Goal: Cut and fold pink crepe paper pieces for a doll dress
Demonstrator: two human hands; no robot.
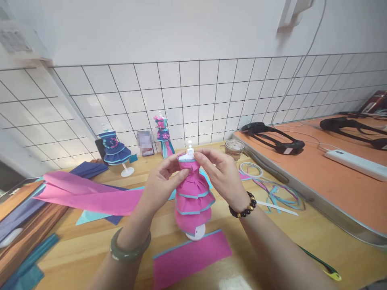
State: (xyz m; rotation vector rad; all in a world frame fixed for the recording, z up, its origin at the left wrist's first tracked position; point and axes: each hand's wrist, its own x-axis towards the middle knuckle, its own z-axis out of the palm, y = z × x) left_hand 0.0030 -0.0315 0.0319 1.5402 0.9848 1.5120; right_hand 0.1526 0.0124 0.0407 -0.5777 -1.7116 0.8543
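Note:
A small white mannequin (190, 150) wears a pink tiered dress (193, 201) with light blue edging and stands upright on a round white base (196, 233). My left hand (165, 177) grips the dress at its left side, the thumb pressed on the front of the bodice. From the right, my right hand (222, 171) pinches the top edge of the bodice near the mannequin's shoulder. Fingers of both hands curl behind the dress and are partly hidden. In front of the base lies a pink fabric strip (193, 257) with a blue edge.
Two more dressed mannequins, one in a navy dress (116, 151) and one in a pink-and-blue outfit (163, 135), stand near the tiled wall. Pink fabric (90, 193) spreads at left. A clear cup (234, 148), tangled ribbons (281, 195) and scissors (329, 270) lie at right.

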